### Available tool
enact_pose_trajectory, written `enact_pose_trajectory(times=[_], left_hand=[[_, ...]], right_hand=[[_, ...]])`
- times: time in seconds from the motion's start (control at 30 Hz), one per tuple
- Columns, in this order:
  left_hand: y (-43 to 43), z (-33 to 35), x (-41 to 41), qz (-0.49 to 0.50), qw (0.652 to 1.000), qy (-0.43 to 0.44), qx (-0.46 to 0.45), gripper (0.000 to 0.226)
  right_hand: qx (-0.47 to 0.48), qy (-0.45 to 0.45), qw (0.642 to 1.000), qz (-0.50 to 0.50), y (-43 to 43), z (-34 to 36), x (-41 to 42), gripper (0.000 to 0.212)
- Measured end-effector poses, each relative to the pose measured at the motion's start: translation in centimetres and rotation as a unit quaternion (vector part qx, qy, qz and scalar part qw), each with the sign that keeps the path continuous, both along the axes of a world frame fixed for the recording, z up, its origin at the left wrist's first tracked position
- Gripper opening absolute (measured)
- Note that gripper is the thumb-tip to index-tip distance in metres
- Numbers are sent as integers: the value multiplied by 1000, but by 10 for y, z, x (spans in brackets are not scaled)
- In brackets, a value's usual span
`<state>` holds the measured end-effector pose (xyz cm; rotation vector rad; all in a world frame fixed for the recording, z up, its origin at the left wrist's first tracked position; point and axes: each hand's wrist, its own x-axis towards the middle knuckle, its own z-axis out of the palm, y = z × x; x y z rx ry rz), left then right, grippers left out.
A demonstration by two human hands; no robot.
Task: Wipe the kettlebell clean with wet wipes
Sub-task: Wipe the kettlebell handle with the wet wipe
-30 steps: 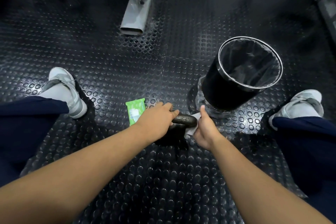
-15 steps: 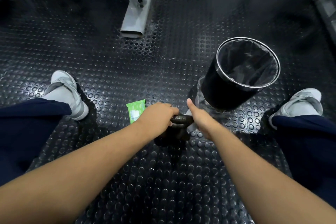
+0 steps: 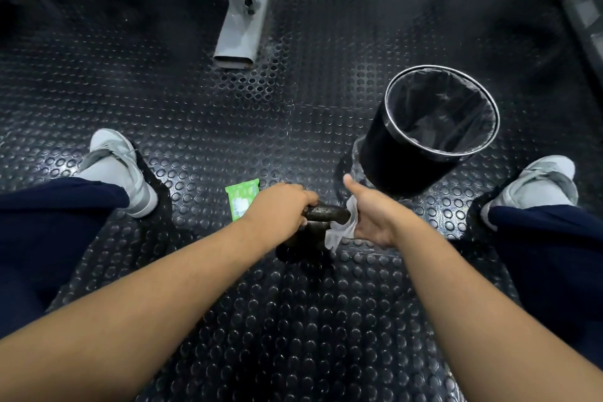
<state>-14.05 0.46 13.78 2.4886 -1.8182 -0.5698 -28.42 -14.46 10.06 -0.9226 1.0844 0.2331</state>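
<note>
On kettlebell handle (image 3: 326, 213): left hand (image 3: 280, 209) clamped, steadying it; right hand (image 3: 372, 215) presses wet wipe (image 3: 342, 232) against its end, finger curl indiscernible.

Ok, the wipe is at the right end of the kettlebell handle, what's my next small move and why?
Probably draw the wipe off the handle and down the kettlebell body. Your left hand grips the handle, steadying it, and your right hand holds the wipe against its right end, with the body below uncovered.
</note>
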Motion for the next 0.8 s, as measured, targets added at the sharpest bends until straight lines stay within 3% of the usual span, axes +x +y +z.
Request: enact_pose_trajectory(times=[0.1, 0.13, 0.2, 0.27, 0.37, 0.43, 0.5, 0.73, 0.8], left_hand=[[0, 0, 0, 0, 1000, -2, 1, 33], [-1, 0, -1, 0, 1000, -3, 3, 32], [-1, 1, -1, 2, 1000, -4, 7, 32], [-2, 0, -2, 1, 1000, -7, 4, 31], [-2, -4, -2, 5, 1000, -9, -1, 32], [-3, -4, -1, 7, 1000, -6, -1, 33], [-5, -3, 1, 8, 1000, 0, 5, 35], [-9, 2, 3, 17, 999, 17, 34, 42], [-9, 4, 2, 19, 999, 20, 43, 43]], right_hand=[[-36, 39, 995, 82, -5, 10, 9, 121], [-74, 61, 988, 123, -3, 12, 13, 122], [-170, 101, 960, 196, 5, 16, 16, 99], [-209, 107, 955, 183, 12, 9, 13, 87], [-109, 37, 993, 38, 18, -33, -3, 94], [-29, -43, 998, -37, 20, -56, -13, 91], [0, -66, 995, -72, 27, -40, -15, 85], [-37, 29, 998, 34, -3, -2, -4, 64], [-48, 38, 997, 39, -8, 7, 1, 75]])
